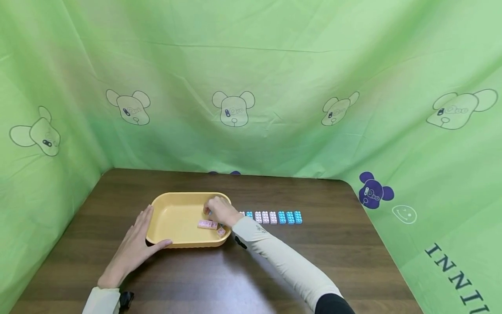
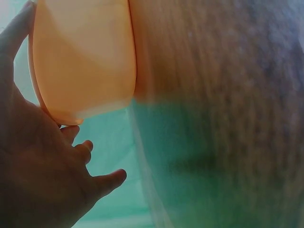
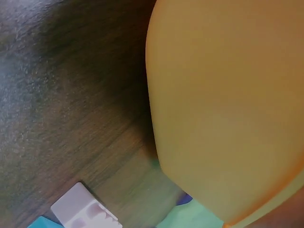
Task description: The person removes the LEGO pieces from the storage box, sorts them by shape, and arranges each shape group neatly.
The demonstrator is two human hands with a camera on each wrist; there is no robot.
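A yellow plastic tray [image 1: 172, 220] sits on the table, its outer wall [image 3: 218, 95] filling much of the right wrist view. My left hand [image 1: 131, 246] rests against its left end, fingers straight along the rim and thumb at the near edge; the left wrist view shows that hand [image 2: 42, 156] with fingers spread beside the tray wall. Inside the right end, my right hand [image 1: 221, 211] has curled fingers, pinching a small blue brick [image 1: 210, 213] mostly hidden by them. Pink bricks [image 1: 207, 224] lie near it, another pink brick [image 1: 221, 231] in the near right corner.
Right of the tray, pale pink bricks [image 1: 265, 217] and blue bricks [image 1: 290, 217] stand in a row, partly behind my right wrist. The wooden table [image 1: 188, 279] meets a green curtain [image 1: 274, 144] at its back and sides.
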